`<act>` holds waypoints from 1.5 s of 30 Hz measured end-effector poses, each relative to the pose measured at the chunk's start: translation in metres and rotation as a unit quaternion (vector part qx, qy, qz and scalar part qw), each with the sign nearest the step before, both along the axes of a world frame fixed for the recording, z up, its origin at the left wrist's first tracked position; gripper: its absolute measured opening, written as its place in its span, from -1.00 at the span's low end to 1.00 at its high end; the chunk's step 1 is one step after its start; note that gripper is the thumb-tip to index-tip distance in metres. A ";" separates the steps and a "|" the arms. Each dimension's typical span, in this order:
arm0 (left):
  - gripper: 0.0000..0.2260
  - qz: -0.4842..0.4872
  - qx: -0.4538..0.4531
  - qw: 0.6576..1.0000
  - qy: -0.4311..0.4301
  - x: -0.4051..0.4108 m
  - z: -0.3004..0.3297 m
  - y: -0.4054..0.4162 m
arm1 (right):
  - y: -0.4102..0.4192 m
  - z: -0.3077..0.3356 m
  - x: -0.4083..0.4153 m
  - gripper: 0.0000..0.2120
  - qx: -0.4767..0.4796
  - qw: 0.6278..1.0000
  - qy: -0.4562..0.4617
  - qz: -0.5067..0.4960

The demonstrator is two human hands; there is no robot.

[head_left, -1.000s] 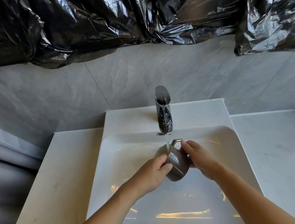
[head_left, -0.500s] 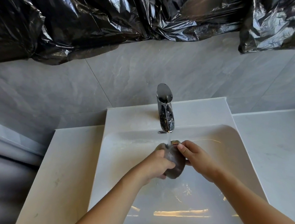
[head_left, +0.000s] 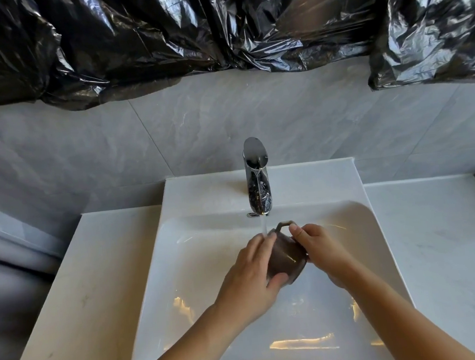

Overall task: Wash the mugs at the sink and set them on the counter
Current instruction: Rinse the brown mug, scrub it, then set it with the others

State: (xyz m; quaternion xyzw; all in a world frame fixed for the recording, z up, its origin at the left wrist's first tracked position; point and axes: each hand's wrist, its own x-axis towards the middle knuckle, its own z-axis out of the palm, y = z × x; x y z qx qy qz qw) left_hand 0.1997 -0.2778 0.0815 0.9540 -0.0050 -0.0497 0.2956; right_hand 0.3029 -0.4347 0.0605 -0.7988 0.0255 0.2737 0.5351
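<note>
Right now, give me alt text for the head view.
Both hands, left hand and right hand, hold a dark brown mug under water running from the chrome faucet, over the white rectangular sink. Crumpled black plastic sheeting hangs above.

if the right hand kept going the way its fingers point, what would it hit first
The right hand points up-left, already gripping the brown mug. Pushed on, it would probably meet the water stream under the chrome faucet; depth is unclear.

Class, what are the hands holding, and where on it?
A brown mug: left hand wraps its body, right hand grips the side by the handle.
</note>
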 end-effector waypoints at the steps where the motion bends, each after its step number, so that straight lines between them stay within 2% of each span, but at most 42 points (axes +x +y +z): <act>1: -0.33 -0.003 0.005 1.000 0.004 -0.002 -0.001 -0.002 | 0.000 0.002 -0.001 -0.47 -0.010 1.000 0.001 -0.001; 6: -0.15 -0.039 0.005 0.998 0.048 -0.007 0.000 -0.001 | 0.003 0.009 -0.002 -0.51 -0.016 0.998 0.036 -0.042; 9: -0.18 -0.036 -0.027 0.999 0.026 -0.007 0.004 0.008 | 0.014 0.018 -0.001 -0.48 -0.022 0.998 0.039 -0.049; 13: -0.20 0.017 -0.084 0.996 0.015 -0.005 0.004 0.020 | 0.029 0.030 0.005 -0.48 -0.025 0.998 0.040 -0.033; 19: -0.25 0.050 -0.100 0.993 -0.030 -0.001 0.005 0.022 | 0.033 0.031 0.012 -0.56 0.000 0.994 0.099 -0.044; 24: -0.28 0.065 -0.116 0.991 -0.024 0.007 0.003 0.024 | 0.031 0.036 -0.001 -0.72 0.066 0.987 0.138 -0.042; 27: -0.30 0.079 -0.119 0.990 -0.016 0.011 0.002 0.022 | 0.028 0.036 -0.007 -0.74 0.102 0.983 0.147 -0.026; 32: -0.26 0.100 -0.175 0.979 0.042 0.019 0.001 0.020 | 0.024 0.033 -0.010 -0.75 0.169 0.970 0.171 -0.037; 34: -0.29 0.084 -0.184 0.978 0.059 0.022 0.005 0.021 | 0.024 0.029 -0.008 -0.72 0.165 0.968 0.180 -0.047; 37: -0.29 0.034 -0.149 0.984 0.093 0.025 0.009 0.029 | 0.025 0.028 -0.005 -0.68 0.120 0.971 0.196 -0.065; 39: -0.21 -0.008 -0.096 0.990 0.100 0.025 0.009 0.035 | 0.026 0.029 -0.004 -0.64 0.097 0.970 0.213 -0.063; 42: -0.16 -0.054 0.011 0.997 0.063 0.026 0.012 0.037 | 0.027 0.032 -0.005 -0.55 0.091 0.968 0.229 -0.050; 45: -0.24 -0.052 0.040 0.997 0.036 0.028 0.018 0.036 | 0.029 0.034 -0.006 -0.47 0.072 0.972 0.222 -0.039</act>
